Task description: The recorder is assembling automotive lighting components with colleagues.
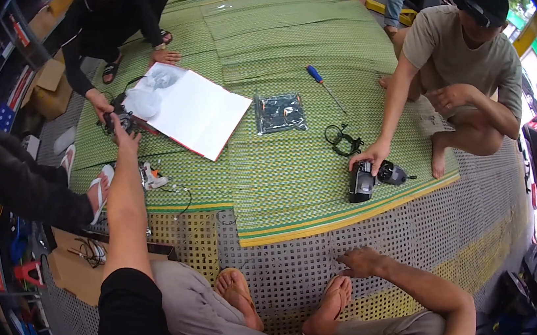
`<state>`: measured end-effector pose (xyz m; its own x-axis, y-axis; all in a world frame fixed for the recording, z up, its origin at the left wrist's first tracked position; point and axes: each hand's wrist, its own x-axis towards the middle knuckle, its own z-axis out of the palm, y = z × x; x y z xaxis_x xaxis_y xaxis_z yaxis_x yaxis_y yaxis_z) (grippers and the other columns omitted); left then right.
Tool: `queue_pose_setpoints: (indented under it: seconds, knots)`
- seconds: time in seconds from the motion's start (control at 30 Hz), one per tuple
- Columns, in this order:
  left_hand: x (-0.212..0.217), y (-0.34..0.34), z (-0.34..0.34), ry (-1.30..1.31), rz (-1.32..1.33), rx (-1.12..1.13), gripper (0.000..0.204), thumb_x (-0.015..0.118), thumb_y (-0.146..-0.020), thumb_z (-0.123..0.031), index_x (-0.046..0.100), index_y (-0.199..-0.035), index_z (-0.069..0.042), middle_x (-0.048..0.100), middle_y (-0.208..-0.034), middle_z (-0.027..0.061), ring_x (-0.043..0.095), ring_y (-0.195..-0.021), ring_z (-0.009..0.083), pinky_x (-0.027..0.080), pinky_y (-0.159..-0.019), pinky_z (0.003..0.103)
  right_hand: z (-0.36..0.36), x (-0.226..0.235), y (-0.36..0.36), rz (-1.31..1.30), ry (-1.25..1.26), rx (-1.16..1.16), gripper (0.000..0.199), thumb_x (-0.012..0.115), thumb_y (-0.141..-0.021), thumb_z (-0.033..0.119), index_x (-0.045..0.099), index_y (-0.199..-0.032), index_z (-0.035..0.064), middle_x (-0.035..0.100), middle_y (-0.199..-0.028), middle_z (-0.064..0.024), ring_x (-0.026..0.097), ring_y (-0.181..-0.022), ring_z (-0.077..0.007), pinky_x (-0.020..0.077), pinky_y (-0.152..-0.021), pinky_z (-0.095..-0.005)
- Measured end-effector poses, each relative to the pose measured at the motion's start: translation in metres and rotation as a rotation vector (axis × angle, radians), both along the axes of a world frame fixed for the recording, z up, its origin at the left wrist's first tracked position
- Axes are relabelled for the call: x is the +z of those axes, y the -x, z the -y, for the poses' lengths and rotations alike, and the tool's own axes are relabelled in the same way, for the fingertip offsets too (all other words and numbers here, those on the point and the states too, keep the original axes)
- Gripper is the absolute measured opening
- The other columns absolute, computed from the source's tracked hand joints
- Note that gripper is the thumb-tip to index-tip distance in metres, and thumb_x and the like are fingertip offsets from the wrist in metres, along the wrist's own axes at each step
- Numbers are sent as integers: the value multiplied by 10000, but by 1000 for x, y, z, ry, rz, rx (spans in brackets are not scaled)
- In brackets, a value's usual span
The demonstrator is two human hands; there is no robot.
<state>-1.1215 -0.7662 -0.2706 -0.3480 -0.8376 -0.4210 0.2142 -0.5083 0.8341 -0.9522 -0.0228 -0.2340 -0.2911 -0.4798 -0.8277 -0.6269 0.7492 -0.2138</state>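
Note:
My left arm stretches far forward, and my left hand point(124, 132) is at a black device point(118, 117) that a crouching person at the far left holds. The fingers of that hand are spread; whether they touch the device I cannot tell. Low over the perforated floor, beside my right foot, my right hand point(363, 263) hangs empty with its fingers loosely extended. Just right of the device lies an open white box lid or folder with red edges point(200, 119), with crumpled clear plastic point(157, 91) on it. An orange and white item point(152, 176) rests on the mat close to my left forearm.
On the green woven mat point(281, 47) lie a clear bag of dark parts point(280, 113), a blue-handled screwdriver point(315, 74) and a coiled black cable point(343, 140). A person at right grips a black tool-like device point(361, 181). An opened cardboard box point(75, 269) stands left of my leg.

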Motion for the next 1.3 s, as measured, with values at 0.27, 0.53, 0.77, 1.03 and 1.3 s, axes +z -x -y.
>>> queue_pose_setpoints:
  seconds: [0.27, 0.53, 0.77, 1.03, 1.3]
  knots:
    - [-11, 1, 10, -157, -229, 152, 673, 847, -752, -372, 498, -1218, -35, 626, -1056, 156, 682, -763, 275, 614, -618, 366, -15, 5, 14, 48, -117, -141, 629, 557, -983, 516, 502, -1458, 107, 583, -1383, -192, 565, -1269, -375, 454, -1071, -476]
    - [-7, -108, -75, -339, -384, -336, 463, 804, -838, -421, 590, -1138, -140, 619, -1102, 55, 646, -953, 215, 529, -755, 347, 30, 89, 141, -291, 48, -108, 595, 640, -939, 459, 557, -1398, 90, 634, -1304, -190, 614, -1202, -352, 496, -1010, -464]
    - [26, -184, -195, -159, -697, -827, 920, 771, -859, -489, 311, -1554, -100, 410, -1544, 189, 586, -1213, 322, 560, -900, 456, 50, 116, 278, -573, 272, -169, 470, 663, -940, 363, 630, -1298, 60, 691, -1159, -180, 667, -1088, -335, 529, -933, -437]
    - [50, -135, -234, -352, -333, -1035, 818, 552, -923, -677, 459, -1460, -67, 595, -1341, 165, 627, -1151, 326, 534, -953, 460, 37, -11, 447, -688, 99, -360, 545, 635, -921, 452, 623, -1311, 72, 666, -1240, -226, 634, -1169, -375, 495, -1009, -474]
    - [41, -102, -268, -337, -86, -1136, 808, 664, -900, -584, 436, -1477, -65, 613, -1360, 172, 622, -1212, 266, 474, -1075, 422, 48, -182, 548, -983, 197, -614, 388, 583, -902, 201, 566, -1238, 8, 630, -1120, -266, 635, -1047, -431, 518, -905, -518]
